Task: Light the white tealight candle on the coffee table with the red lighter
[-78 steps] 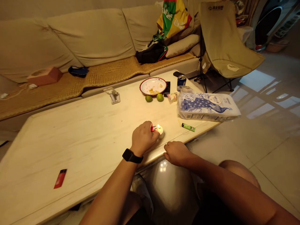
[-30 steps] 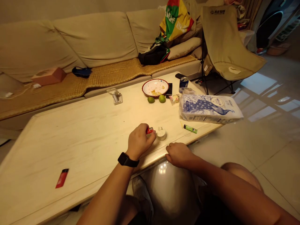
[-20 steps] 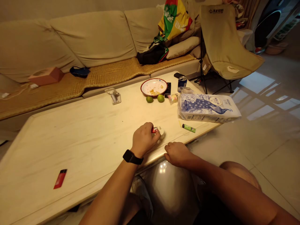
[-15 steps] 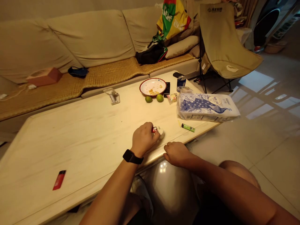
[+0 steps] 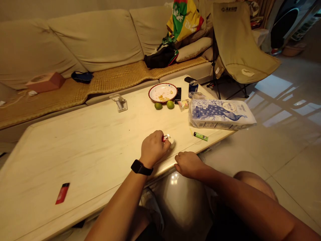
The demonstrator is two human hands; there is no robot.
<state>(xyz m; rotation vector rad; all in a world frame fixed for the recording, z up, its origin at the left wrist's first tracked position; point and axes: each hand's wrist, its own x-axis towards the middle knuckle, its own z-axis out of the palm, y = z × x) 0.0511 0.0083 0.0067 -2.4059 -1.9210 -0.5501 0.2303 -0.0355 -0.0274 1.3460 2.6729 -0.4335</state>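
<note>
My left hand, with a black watch on the wrist, is closed around a red lighter whose metal top shows past the fingers. A small white rounded object sits right against this hand, partly hidden by it; its kind is unclear. At the table's front edge my right hand rests with fingers curled in, and nothing shows in it. To its upper right lies a green lighter. Another red lighter lies far to the left on the pale table.
A wrapped tissue pack lies on the table's right end. Behind are two limes, a red-rimmed plate with food scraps, a blue can and a white holder. A sofa and a folding chair stand beyond.
</note>
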